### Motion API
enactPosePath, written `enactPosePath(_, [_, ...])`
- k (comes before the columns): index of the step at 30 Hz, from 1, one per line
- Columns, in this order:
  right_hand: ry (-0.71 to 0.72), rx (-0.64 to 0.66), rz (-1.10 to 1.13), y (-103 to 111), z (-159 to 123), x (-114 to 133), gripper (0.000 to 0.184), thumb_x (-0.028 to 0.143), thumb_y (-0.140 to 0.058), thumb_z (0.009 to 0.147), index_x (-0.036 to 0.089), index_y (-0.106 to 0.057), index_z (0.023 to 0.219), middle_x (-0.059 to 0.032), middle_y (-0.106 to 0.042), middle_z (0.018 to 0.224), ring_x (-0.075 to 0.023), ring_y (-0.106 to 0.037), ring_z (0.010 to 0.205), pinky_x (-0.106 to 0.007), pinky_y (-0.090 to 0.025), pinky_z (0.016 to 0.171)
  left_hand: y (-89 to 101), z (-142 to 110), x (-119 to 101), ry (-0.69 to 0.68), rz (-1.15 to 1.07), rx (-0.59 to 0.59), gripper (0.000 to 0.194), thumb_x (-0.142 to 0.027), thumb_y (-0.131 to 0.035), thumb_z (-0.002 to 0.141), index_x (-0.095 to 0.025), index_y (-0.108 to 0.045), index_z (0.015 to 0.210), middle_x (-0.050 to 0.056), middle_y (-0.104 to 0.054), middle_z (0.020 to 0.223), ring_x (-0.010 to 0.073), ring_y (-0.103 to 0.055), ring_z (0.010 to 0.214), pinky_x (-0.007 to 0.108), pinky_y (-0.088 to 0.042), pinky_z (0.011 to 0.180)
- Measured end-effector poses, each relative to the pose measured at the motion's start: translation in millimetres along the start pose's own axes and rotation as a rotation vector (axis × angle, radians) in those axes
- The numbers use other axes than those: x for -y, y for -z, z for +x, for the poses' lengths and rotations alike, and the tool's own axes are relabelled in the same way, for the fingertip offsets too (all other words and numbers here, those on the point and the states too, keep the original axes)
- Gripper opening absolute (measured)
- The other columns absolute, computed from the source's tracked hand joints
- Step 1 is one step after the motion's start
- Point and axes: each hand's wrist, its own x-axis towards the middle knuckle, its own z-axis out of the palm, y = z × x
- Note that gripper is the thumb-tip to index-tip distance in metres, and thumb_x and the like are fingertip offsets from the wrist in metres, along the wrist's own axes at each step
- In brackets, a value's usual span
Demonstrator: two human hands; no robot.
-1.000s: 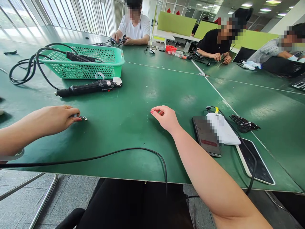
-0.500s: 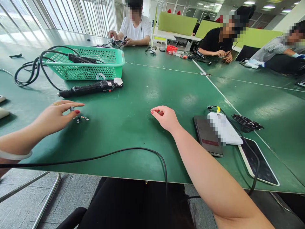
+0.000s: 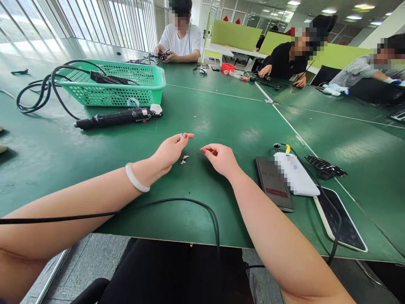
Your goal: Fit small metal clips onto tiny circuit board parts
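Observation:
My left hand (image 3: pixel 169 153) is over the middle of the green table, thumb and index finger pinched on a tiny pale part (image 3: pixel 181 136) too small to name. Just below its fingers are several small metallic and white bits (image 3: pixel 184 159); whether they rest on the table or hang from the hand, I cannot tell. Close by on the right, my right hand (image 3: pixel 221 159) is closed, thumb against the curled fingers. Anything inside it is hidden. A narrow gap separates the two hands.
Beyond my left arm lie a black electric screwdriver (image 3: pixel 118 117) and a green basket (image 3: pixel 118 95) with cables. On the right are a dark phone (image 3: pixel 274 185), a white device (image 3: pixel 299 175) and a white-edged phone (image 3: pixel 343 219). A black cable (image 3: pixel 177 200) crosses near the front edge. Several people sit beyond.
My left hand has swung right from the left side to beside my right hand. The small bits now show near the middle too. My right hand has barely moved.

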Motion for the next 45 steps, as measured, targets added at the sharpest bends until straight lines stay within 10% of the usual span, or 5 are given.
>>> enactPosePath(10, [0.116,0.155,-0.144,-7.0,-1.0,9.3,0.028,0.019,-0.061,0.078,0.027,-0.069,0.105,-0.0016,-0.063,0.097,-0.0101,-0.050,0.066,-0.028,-0.044,0.068,19.1,1.7,2.8,0.031,-0.146,0.022,0.040,-0.029,-0.052,0.087,-0.017,-0.057,0.124,0.003,-0.056,0.083,0.0082,-0.043,0.063,0.023,-0.036,0.060])
enactPosePath(15, [0.192,0.202,-0.198,-14.9,-0.1,16.4,0.010,0.019,-0.063,0.077,0.023,-0.072,0.081,-0.0023,-0.065,0.089,-0.0143,-0.055,0.078,-0.029,-0.042,0.071,13.9,2.2,7.5,0.127,-0.212,0.077,0.032,-0.021,-0.052,0.086,-0.016,-0.060,0.117,0.005,-0.059,0.088,0.0061,-0.048,0.063,0.021,-0.038,0.058])
enactPosePath(31, [0.112,0.209,-0.198,-8.9,-2.4,13.7,0.017,0.013,-0.055,0.077,0.022,-0.068,0.072,-0.0002,-0.064,0.078,-0.0128,-0.053,0.071,-0.027,-0.039,0.066,13.9,2.5,14.6,0.221,-0.271,0.230,0.051,0.001,-0.053,0.071,-0.014,-0.058,0.119,0.009,-0.061,0.107,0.0113,-0.062,0.082,0.031,-0.047,0.085])
enactPosePath(45, [0.156,0.066,-0.079,-6.4,-4.4,22.3,0.015,0.018,-0.054,0.082,0.022,-0.066,0.074,-0.0002,-0.062,0.077,-0.0135,-0.053,0.072,-0.028,-0.039,0.067,15.1,3.1,18.2,0.081,-0.125,0.448,0.056,-0.017,-0.067,0.072,-0.017,-0.056,0.126,0.008,-0.069,0.101,0.0154,-0.064,0.084,0.038,-0.047,0.089])
